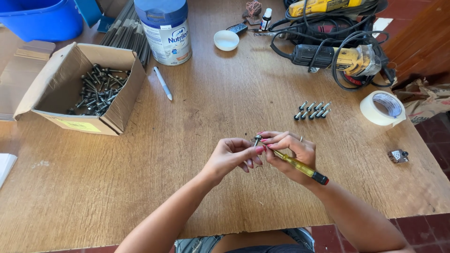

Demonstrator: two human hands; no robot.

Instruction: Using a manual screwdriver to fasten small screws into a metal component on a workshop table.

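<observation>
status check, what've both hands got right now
Left hand pinching a screw. Right hand on a yellow screwdriver, tip at the screw. Row of screws beyond on the table, nothing in the way.

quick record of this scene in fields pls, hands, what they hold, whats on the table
left hand: pinches a small screw at its tip, above the table
right hand: grips a yellow-handled screwdriver, tip toward the screw
surface: wooden table
cardboard box: open, far left, holds a heap of dark screws
row of screws: lined up beyond the hands
tape roll: right edge
power tools: far right, cords tangled
other: white pen, tin can, small white lid, blue tub
</observation>
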